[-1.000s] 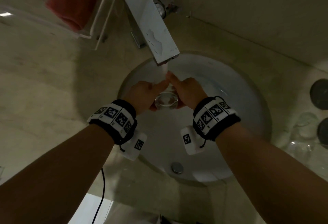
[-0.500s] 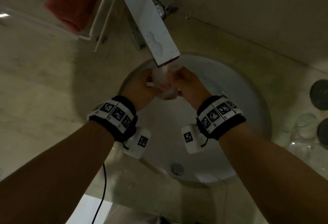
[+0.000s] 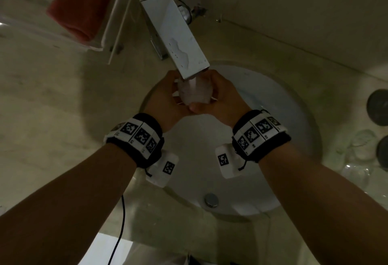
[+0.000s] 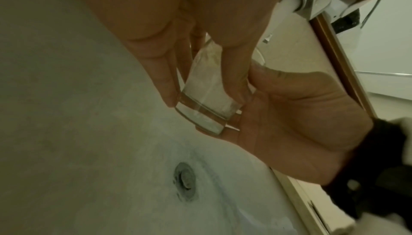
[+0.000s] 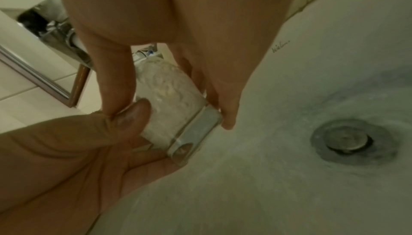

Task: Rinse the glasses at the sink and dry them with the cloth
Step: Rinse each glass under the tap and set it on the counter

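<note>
A dim bathroom counter surrounds the white sink (image 3: 294, 117). I hold the glass (image 3: 194, 92) under the faucet (image 3: 176, 33) with my left hand (image 3: 168, 99) and right hand (image 3: 222, 101) curled round its sides, so water fills it over the drain (image 3: 211, 199). The red cloth (image 3: 81, 6) waits far left. The glass's rim hides behind the spout; more glasses (image 3: 361, 155) at right are barely legible.

Head camera looks steeply down from above grip, arms reaching forward. Each wrist camera sits close beneath own palm, facing along fingers. All three share glass (image 3: 194, 92) and sink (image 3: 298, 105); wrist views share drain (image 4: 185, 183).
</note>
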`<state>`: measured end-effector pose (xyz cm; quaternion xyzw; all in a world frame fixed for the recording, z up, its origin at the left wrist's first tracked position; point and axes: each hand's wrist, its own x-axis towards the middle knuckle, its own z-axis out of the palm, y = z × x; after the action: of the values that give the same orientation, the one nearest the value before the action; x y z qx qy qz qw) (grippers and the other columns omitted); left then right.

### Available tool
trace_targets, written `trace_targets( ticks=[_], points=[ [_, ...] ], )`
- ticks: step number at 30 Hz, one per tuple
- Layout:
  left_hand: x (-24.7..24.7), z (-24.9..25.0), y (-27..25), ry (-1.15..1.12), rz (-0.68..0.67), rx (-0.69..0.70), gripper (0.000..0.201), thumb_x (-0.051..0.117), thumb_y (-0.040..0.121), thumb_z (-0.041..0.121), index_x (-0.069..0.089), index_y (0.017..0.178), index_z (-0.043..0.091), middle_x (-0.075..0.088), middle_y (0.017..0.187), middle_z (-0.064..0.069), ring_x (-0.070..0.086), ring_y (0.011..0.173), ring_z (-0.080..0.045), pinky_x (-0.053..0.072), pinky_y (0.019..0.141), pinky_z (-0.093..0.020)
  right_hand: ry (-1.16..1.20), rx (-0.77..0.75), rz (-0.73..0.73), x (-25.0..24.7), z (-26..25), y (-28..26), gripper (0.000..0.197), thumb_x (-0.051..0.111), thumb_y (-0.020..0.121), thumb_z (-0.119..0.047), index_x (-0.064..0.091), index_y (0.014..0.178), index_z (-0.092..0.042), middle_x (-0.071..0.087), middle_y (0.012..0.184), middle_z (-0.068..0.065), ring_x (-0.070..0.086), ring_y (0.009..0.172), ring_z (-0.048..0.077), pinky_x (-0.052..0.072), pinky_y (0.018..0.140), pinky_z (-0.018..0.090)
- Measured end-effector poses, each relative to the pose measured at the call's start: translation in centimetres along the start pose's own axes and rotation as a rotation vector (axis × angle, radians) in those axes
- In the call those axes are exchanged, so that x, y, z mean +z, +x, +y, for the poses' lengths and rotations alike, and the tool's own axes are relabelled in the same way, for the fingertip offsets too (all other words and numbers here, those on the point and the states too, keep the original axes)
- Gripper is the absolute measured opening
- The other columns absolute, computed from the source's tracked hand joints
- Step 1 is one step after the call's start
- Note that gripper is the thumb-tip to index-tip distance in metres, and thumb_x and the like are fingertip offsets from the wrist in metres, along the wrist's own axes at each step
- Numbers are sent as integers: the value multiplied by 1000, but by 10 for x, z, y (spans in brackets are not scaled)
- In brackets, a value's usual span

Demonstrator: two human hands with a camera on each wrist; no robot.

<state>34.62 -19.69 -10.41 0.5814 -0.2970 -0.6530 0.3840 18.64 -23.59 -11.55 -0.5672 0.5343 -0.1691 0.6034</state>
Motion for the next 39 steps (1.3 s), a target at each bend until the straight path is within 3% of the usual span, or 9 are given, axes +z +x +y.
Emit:
trace_targets(
  ticks=[5, 11, 13, 16, 21, 25, 28, 30, 39],
  points=[
    [3, 1, 0, -2, -37, 10, 53, 64, 86, -14, 47, 96, 36, 55, 101, 13, 63, 68, 17, 52, 55, -11, 41, -20, -4, -1, 0, -1, 86, 93, 61, -7, 48, 135, -4, 64, 129, 13, 64, 118, 27, 56, 100, 43],
    [2, 1, -1, -40, 45, -14, 57, 73, 85, -3, 45, 98, 45, 57, 101, 17, 63, 77, 12, 54, 61, -11, 46, -33, -4, 0, 0, -2, 87, 93, 62, -6, 48, 136, -7, 65, 127, 10, 65, 116, 25, 57, 98, 42],
    [2, 2, -1, 8, 37, -7, 50, 66, 88, -8, 49, 97, 38, 57, 100, 13, 64, 71, 13, 53, 56, -12, 59, -23, -1, 1, 1, -3, 85, 93, 63, -11, 49, 135, -10, 64, 128, 8, 64, 116, 23, 57, 97, 40],
    [1, 2, -3, 137, 18, 39, 57, 73, 81, -9, 49, 103, 38, 57, 105, 16, 62, 87, 3, 55, 65, -14, 97, 26, 28, 3, 3, -5, 77, 91, 70, -19, 50, 135, -14, 61, 131, 6, 63, 116, 21, 58, 96, 37],
    [-1, 1, -5, 320, 31, 27, 44, 81, 81, 29, 60, 119, 26, 68, 115, 8, 66, 103, -9, 56, 90, -31, 54, 176, 62, 4, 5, -4, 62, 79, 78, -51, 64, 124, -12, 72, 117, 5, 72, 104, 22, 61, 90, 46],
    [3, 3, -9, 364, 40, -115, 46, 69, 76, 59, 74, 103, 23, 77, 99, 2, 73, 94, -17, 59, 89, -45, 98, 304, 42, 7, -4, -7, 51, 59, 95, -56, 72, 98, -7, 77, 92, 13, 76, 80, 29, 64, 74, 49],
    [4, 4, -7, 342, 74, -177, 33, 64, 92, 48, 73, 86, 17, 76, 90, -7, 74, 76, -14, 64, 72, -36, 135, 364, 25, 8, -8, -9, 57, 52, 99, -54, 74, 107, -1, 75, 92, 15, 75, 75, 27, 64, 67, 37],
    [4, 5, -6, 288, 63, -221, 31, 57, 97, 43, 70, 84, 19, 75, 90, -7, 72, 73, -14, 63, 64, -32, 135, 371, 25, 9, -7, -8, 58, 50, 99, -54, 74, 108, -2, 76, 93, 17, 76, 76, 29, 64, 69, 38],
    [4, 7, -6, 219, 86, -218, 22, 53, 100, 32, 66, 86, 22, 70, 87, 2, 72, 79, -20, 63, 70, -38, 46, 380, 58, 9, -7, 0, 65, 53, 93, -63, 77, 103, -3, 77, 96, 18, 76, 83, 31, 63, 82, 49]
  ],
)
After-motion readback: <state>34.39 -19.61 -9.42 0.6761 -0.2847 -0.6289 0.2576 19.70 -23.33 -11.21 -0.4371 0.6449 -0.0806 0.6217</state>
